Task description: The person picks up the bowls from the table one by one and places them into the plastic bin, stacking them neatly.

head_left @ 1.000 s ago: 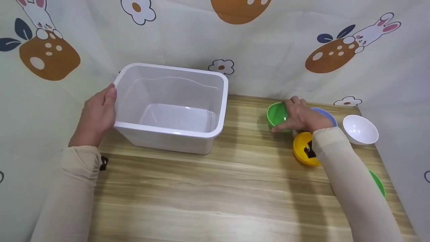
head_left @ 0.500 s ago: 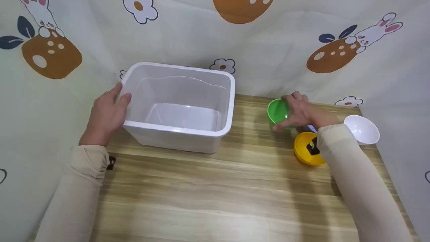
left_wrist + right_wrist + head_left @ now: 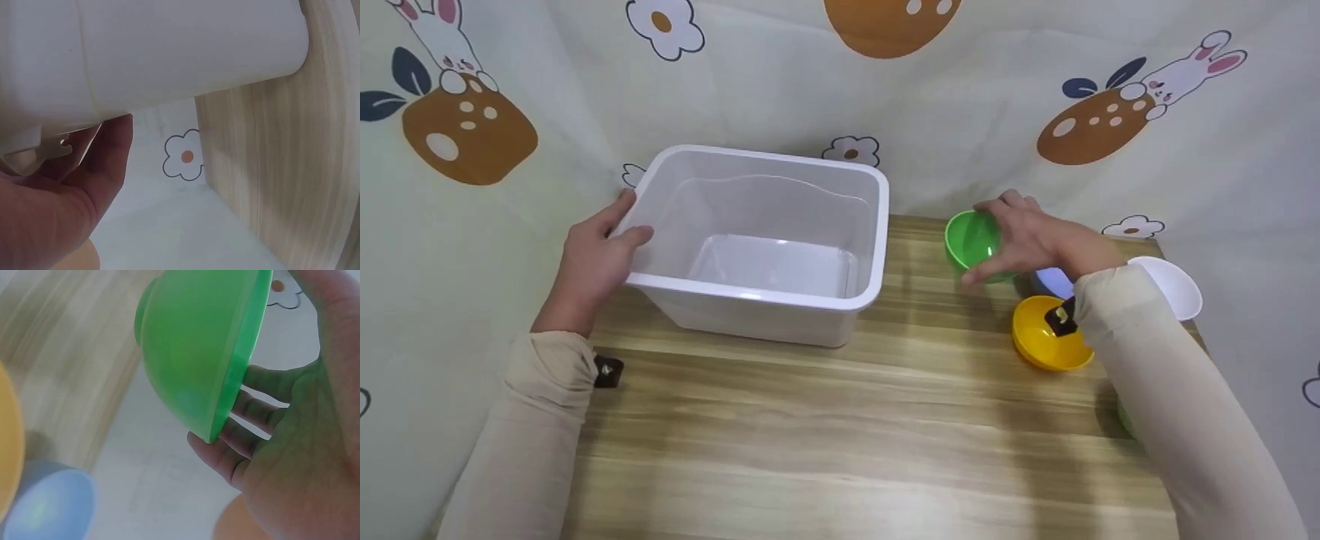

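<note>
At the left of the head view a white plastic bin (image 3: 757,321) stands on the wooden table. My left hand (image 3: 591,262) holds its left rim, thumb over the edge and fingers on the outside. From the left wrist, the fingers (image 3: 115,149) lie under the rim against the outer wall. My right hand (image 3: 1027,234) grips a green bowl (image 3: 969,238) near the back of the table, thumb at the front and fingers at the far side. In the right wrist view the green bowl (image 3: 191,343) is tilted on its side, fingertips at its rim.
A yellow bowl (image 3: 1035,337) sits just in front of the right hand. Beside it are a blue bowl (image 3: 1051,282), partly covered by the hand, and a white bowl (image 3: 1177,289). The right sleeve hides most of a green item (image 3: 1128,421). A patterned curtain (image 3: 960,112) closes the back.
The bin has slid a little right, with my left thumb now over its rim. My right hand has raised the green bowl slightly and moved it back and left.
</note>
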`<state>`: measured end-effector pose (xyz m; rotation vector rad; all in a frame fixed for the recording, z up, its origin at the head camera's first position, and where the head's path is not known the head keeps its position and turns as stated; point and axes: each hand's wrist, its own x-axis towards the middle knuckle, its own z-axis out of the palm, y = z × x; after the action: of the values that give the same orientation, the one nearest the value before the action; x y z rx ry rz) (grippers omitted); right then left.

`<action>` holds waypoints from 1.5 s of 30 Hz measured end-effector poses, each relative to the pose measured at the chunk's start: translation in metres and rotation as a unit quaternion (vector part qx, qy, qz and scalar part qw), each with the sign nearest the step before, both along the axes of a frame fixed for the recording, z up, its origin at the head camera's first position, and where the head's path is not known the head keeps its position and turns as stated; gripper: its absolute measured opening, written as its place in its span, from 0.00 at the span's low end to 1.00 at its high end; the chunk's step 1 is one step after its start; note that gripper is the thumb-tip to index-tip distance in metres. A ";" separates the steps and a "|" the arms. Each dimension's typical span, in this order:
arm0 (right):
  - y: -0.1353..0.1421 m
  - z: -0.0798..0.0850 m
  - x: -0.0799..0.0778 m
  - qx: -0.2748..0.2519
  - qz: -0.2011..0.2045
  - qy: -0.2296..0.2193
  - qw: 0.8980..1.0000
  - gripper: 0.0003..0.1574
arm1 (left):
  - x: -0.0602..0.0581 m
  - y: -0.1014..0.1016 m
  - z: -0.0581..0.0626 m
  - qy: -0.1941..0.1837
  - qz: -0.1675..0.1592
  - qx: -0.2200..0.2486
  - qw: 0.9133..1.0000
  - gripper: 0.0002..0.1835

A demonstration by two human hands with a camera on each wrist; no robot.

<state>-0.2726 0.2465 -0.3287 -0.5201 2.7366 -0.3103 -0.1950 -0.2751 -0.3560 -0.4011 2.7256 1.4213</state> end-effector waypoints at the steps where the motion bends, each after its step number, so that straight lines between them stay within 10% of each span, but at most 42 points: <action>1: -0.001 0.003 0.000 0.000 0.003 0.002 1.000 0.72 | 0.001 0.000 -0.001 0.002 0.000 0.002 1.000 0.35; 19: -0.014 0.058 0.003 0.033 0.030 0.024 0.999 0.70 | 0.000 0.015 -0.002 0.020 0.015 -0.004 1.000 0.33; 45: -0.055 0.092 0.000 0.009 0.036 0.013 0.999 0.71 | 0.002 0.045 -0.006 0.047 0.008 -0.005 0.999 0.31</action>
<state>-0.2726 0.1914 -0.2371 -0.6199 2.7358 -0.2628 -0.1927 -0.2300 -0.3617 -0.3653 2.8098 1.4687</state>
